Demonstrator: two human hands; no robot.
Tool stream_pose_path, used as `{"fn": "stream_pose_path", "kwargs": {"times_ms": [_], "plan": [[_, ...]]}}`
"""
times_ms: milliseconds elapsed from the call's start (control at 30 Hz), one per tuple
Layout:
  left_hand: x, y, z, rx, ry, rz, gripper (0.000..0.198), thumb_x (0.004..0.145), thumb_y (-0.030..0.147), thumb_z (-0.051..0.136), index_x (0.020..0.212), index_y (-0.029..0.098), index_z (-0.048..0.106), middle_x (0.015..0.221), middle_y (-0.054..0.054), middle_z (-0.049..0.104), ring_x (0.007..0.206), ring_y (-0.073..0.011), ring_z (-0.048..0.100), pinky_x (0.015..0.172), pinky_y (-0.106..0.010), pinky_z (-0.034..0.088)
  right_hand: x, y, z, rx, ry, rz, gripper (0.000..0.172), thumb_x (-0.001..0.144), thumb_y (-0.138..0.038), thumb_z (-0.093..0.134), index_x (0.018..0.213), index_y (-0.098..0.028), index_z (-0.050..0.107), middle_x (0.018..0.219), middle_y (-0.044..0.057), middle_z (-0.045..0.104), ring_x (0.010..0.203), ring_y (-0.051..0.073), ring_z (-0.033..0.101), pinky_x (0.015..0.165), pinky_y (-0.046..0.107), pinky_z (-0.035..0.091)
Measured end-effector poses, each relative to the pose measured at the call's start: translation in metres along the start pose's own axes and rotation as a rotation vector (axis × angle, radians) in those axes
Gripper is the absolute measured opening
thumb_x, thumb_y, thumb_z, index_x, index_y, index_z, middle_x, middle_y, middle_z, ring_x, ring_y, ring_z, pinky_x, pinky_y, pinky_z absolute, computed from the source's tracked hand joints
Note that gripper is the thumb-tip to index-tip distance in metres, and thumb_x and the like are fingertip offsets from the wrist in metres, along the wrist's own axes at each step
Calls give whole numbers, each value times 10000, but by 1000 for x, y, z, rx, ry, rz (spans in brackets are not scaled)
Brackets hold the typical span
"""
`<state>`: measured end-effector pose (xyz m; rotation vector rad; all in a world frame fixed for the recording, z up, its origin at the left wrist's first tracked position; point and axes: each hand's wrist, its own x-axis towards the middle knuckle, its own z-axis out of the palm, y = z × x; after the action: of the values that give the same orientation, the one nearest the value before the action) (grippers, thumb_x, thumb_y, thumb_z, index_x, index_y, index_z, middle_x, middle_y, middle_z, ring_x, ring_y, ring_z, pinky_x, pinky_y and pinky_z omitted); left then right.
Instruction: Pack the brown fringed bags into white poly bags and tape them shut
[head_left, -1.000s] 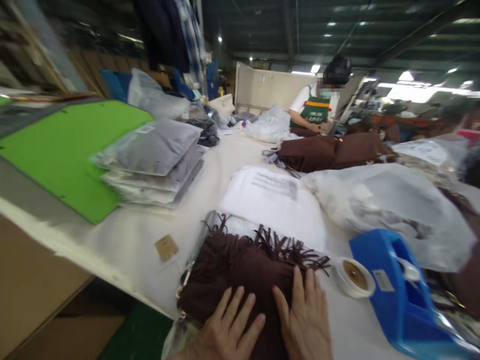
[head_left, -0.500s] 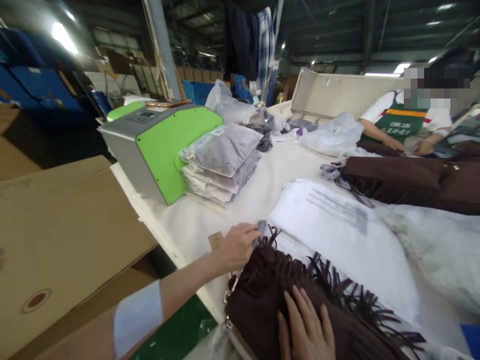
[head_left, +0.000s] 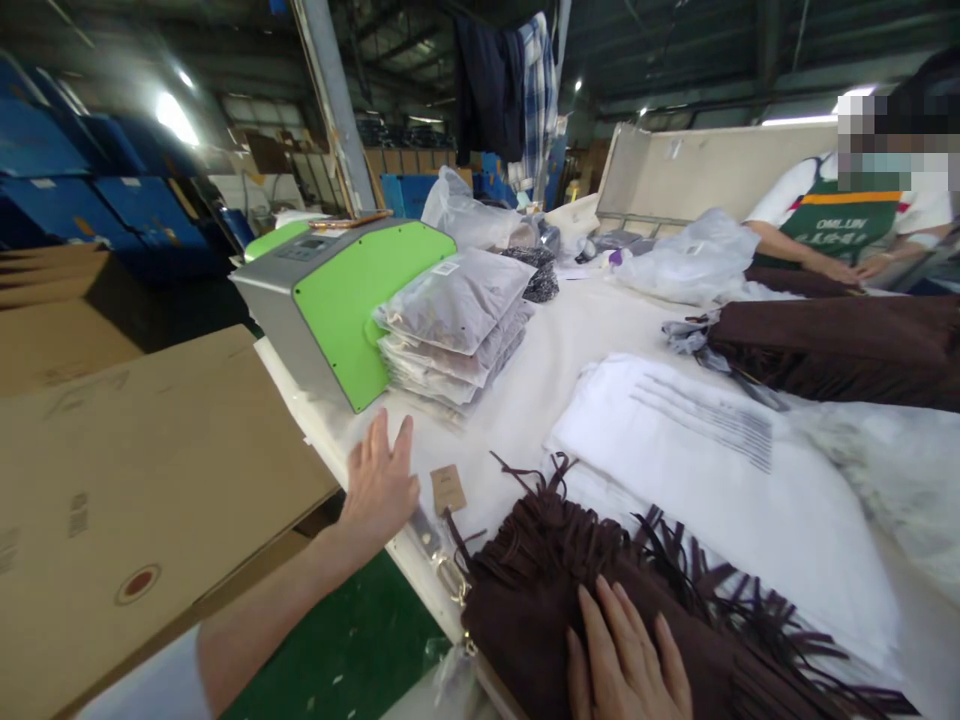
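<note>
A dark brown fringed bag (head_left: 540,590) lies at the near edge of the table, its fringe spread toward the stack of white bags. My right hand (head_left: 630,650) rests flat on it, fingers stretched out. My left hand (head_left: 382,485) is off the bag, over the table's left edge, with its fingers apart and nothing in them. Between that hand and the fringe lies a small tan hang tag (head_left: 448,489). Gold chain hardware (head_left: 454,585) shows at the bag's left side. White printed bags (head_left: 660,450) lie just beyond the fringe.
A green and grey machine (head_left: 360,300) stands at the left, beside a stack of plastic-wrapped packages (head_left: 457,320). Another brown fringed bag (head_left: 840,345) lies at the right, near a co-worker in a green apron (head_left: 844,225). A large cardboard box (head_left: 150,500) is at left.
My left hand has let go of a greyish piece at the fringe and moved left, opening its fingers. The tan tag now shows fully. My right hand stays on the bag.
</note>
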<state>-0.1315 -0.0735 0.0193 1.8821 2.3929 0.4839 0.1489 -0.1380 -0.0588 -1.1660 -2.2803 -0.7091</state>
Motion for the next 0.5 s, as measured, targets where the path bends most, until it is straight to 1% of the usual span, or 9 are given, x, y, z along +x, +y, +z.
{"fn": "stream_pose_path", "kwargs": {"times_ms": [33,67,100,167,200,267,333,433,500], "plan": [[-12,-10,-4,73,125,41,584,763,86,423,1331,124,297,1380,-205,277,1294,-374,261,985,-569,295,0,0,0,2,1,3,401,844,-341,444,1107,-76,590,1120,155,621,972,274,608,979,489,308],[-25,-17,-5,108,203,141,536,784,83,411,1313,143,340,1380,-187,305,1309,-361,233,998,-564,279,0,0,1,4,-1,6,403,845,-343,442,1108,-77,590,1124,157,619,973,277,608,977,492,309],[-36,-21,-4,119,235,276,489,802,76,398,1283,163,392,1344,-161,378,1298,-328,269,1005,-529,292,0,-1,1,7,-1,8,405,847,-347,436,1107,-78,592,1124,157,618,974,279,608,975,496,310],[-56,-22,1,51,154,533,395,841,83,361,1202,182,486,1170,-117,544,1150,-242,452,950,-419,385,1,-1,0,15,0,8,403,849,-347,429,1102,-81,596,1119,157,621,973,282,609,970,498,316],[-63,-20,4,1,75,600,348,859,106,352,1154,178,523,1072,-102,589,1041,-212,515,898,-380,422,1,-1,0,21,9,11,395,847,-343,434,1094,-83,600,1111,156,625,969,282,611,969,497,320],[-72,-16,9,-68,-66,612,279,882,168,355,1070,169,561,970,-87,610,912,-190,543,832,-349,451,2,0,-2,45,35,11,376,836,-340,460,1072,-90,611,1091,155,635,955,277,619,973,491,319],[-73,-13,11,-102,-140,594,291,882,166,341,1096,159,537,971,-86,593,892,-184,536,816,-331,460,3,0,-4,86,61,-13,353,818,-351,498,1046,-114,625,1060,138,652,934,264,629,985,480,312],[-59,-10,10,-48,-197,594,416,813,54,319,1177,172,482,1008,-84,541,871,-175,523,773,-301,476,4,1,-4,136,66,-84,322,799,-375,533,1017,-163,640,1013,84,677,906,232,641,1005,451,296],[-43,-8,7,74,-232,587,403,749,30,360,1078,180,538,1022,-90,507,865,-192,509,735,-313,478,3,3,-3,137,52,-120,313,801,-380,528,1006,-175,645,1005,64,682,900,219,643,1004,430,294]]}}
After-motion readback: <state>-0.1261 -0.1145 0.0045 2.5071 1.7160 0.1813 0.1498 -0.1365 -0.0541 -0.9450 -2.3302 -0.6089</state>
